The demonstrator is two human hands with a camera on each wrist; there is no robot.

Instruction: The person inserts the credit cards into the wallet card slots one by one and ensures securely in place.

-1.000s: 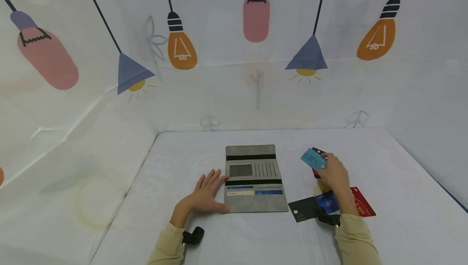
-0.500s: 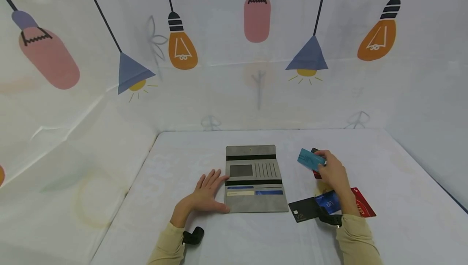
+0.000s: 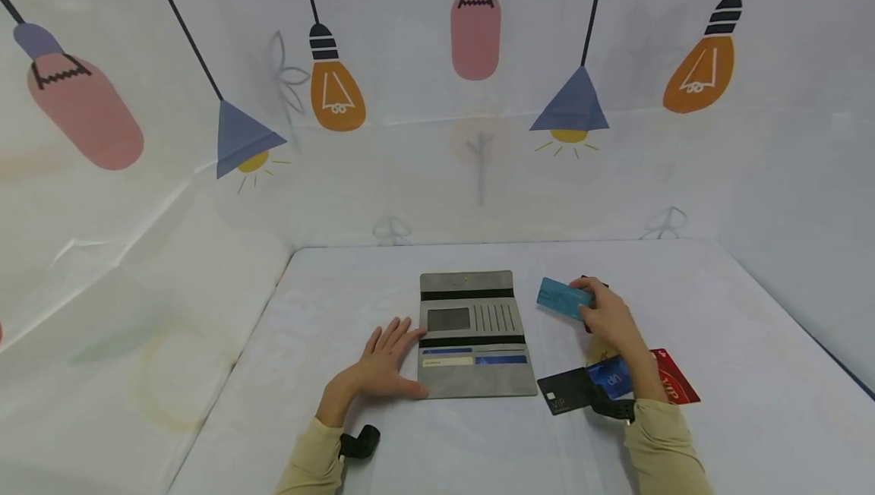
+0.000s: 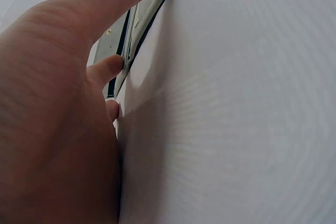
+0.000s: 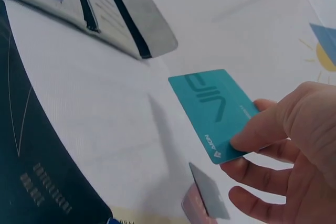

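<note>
A grey wallet [image 3: 478, 383] lies unfolded on the white table, with blue and cream cards tucked in its lower slots. My left hand [image 3: 384, 367] rests flat at its left side, fingers spread, thumb and index fingertip at the wallet's edge. My right hand [image 3: 611, 322] pinches a teal card [image 3: 562, 298] by one end, between thumb and fingers, to the right of the wallet. In the right wrist view the teal card [image 5: 210, 111] shows large "VIP" lettering and is held above the tabletop.
Below my right hand lie a black VIP card [image 3: 566, 392], a blue card [image 3: 611, 376], a red card [image 3: 675, 378] and a gold one [image 3: 601, 351], partly overlapping. Another dark card lies partly hidden behind the right hand. A printed cloth wall [image 3: 424, 176] stands behind the table.
My right hand has carried the teal card leftward, closer to the wallet, and the card has tilted a little. My left hand and the wallet have stayed in place.
</note>
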